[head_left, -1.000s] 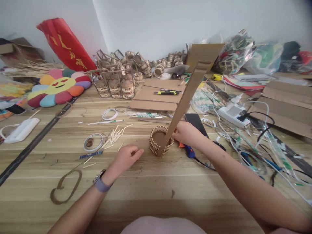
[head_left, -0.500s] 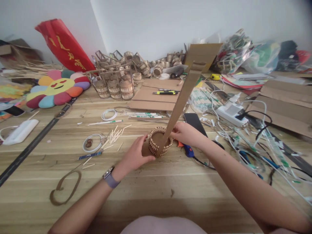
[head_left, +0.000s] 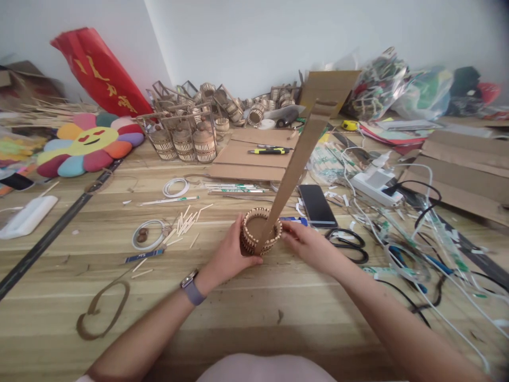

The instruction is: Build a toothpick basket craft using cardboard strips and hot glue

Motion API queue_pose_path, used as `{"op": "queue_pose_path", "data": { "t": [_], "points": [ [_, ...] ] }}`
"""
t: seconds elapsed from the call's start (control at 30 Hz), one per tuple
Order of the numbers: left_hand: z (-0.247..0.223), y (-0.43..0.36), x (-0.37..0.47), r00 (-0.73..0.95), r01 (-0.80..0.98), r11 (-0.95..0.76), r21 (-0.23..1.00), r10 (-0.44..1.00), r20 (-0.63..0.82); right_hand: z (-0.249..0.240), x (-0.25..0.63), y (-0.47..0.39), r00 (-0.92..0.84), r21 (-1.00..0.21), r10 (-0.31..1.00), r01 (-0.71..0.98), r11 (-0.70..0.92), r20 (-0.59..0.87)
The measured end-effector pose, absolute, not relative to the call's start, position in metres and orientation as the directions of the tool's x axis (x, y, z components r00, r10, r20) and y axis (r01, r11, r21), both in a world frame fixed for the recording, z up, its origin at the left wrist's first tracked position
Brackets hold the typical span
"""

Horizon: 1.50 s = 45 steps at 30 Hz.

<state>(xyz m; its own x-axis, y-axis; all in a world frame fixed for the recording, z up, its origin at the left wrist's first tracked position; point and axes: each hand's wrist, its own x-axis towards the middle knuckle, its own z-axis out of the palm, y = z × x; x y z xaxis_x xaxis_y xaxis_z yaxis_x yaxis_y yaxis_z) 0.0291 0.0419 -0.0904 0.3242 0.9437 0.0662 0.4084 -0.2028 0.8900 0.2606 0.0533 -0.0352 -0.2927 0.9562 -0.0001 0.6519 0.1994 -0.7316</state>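
A small round basket (head_left: 248,239) of short pale sticks and brown cardboard stands on the wooden table in front of me. From its near right side a long cardboard strip (head_left: 296,164) rises and leans to the right, folded at its top. Around the basket's left and near side curves my left hand (head_left: 233,252), thumb at the front, gripping it. My right hand (head_left: 304,241) is at the right side of the basket, fingers bent near its wall; whether they touch it is unclear. A blue tool (head_left: 296,220) lies behind that hand.
A phone (head_left: 317,206) and black cable loops (head_left: 350,245) lie to the right. Loose sticks (head_left: 185,220) and a white tape ring (head_left: 147,235) are on the left. Behind are a cardboard sheet (head_left: 246,154), a yellow cutter (head_left: 270,151) and finished baskets (head_left: 183,143).
My left hand has closed in around the basket. My right hand has moved down and slightly right, and the blue tool now lies behind it, off its earlier spot.
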Motion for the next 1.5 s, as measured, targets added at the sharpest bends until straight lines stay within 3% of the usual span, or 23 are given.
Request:
{"op": "queue_pose_path", "data": {
  "t": [0.17, 0.27, 0.47, 1.0, 1.17, 1.27, 1.37, 1.43, 1.5],
  "points": [
    [-0.091, 0.041, 0.034, 0.307, 0.391, -0.19, 0.901, 0.949, 0.068, -0.069, 0.249, 0.028, -0.288, -0.89, 0.952, 0.455, 0.041, -0.103],
    [-0.09, 0.04, 0.037, 0.301, 0.396, -0.23, 0.889, 0.947, 0.111, -0.079, 0.241, 0.026, -0.314, -0.944, 0.948, 0.325, 0.061, -0.047],
    [-0.094, 0.029, 0.039, 0.231, 0.436, -0.283, 0.854, 0.953, 0.198, -0.081, 0.238, 0.029, -0.376, -0.96, 0.927, 0.262, 0.103, -0.003],
    [-0.095, 0.009, 0.044, 0.118, 0.409, -0.243, 0.88, 0.97, 0.213, -0.077, 0.24, 0.029, -0.418, -0.903, 0.908, 0.378, 0.202, 0.028],
    [-0.097, 0.011, 0.034, 0.146, 0.463, -0.302, 0.833, 0.953, 0.265, -0.076, 0.241, 0.028, -0.424, -0.911, 0.906, 0.368, 0.185, 0.013],
    [-0.082, 0.017, 0.019, 0.222, 0.476, -0.429, 0.768, 0.903, 0.367, -0.076, 0.246, 0.027, -0.409, -0.91, 0.912, 0.388, 0.145, -0.029],
    [-0.053, 0.027, 0.009, 0.408, 0.332, -0.57, 0.752, 0.805, 0.43, -0.075, 0.253, 0.025, -0.352, -0.877, 0.934, 0.464, 0.124, -0.054],
    [-0.033, 0.034, 0.009, 0.521, 0.18, -0.54, 0.822, 0.761, 0.386, -0.073, 0.256, 0.025, -0.341, -0.86, 0.939, 0.492, 0.138, -0.044],
    [-0.018, 0.041, 0.014, 0.625, -0.021, -0.368, 0.93, 0.721, 0.3, -0.07, 0.258, 0.025, -0.341, -0.845, 0.94, 0.508, 0.165, -0.022]
  ]
}}
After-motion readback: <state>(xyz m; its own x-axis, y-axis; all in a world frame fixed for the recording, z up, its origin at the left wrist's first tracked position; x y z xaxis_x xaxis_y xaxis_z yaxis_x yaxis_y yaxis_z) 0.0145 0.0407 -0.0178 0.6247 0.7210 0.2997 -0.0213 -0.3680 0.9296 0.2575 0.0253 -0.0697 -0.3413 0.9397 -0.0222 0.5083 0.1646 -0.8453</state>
